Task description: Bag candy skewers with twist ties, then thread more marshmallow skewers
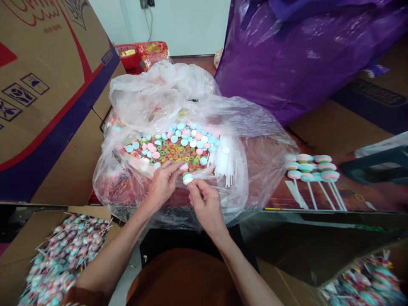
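Over the near edge of the plastic bag, my left hand pinches a pink marshmallow between thumb and fingers. Just below it is a blue-and-white marshmallow, held by the closed fingertips of my right hand. The two pieces appear to be lined up as one stack; any stick through them is hidden by my fingers. Beyond my hands lie pastel marshmallows, colourful gummy rings and, to the right, a bundle of white sticks.
Finished marshmallow pops lie on the table at the right. Large cartons and a purple bag flank the clear plastic bag. Boxes of wrapped pops stand low on both sides. A red basket is behind.
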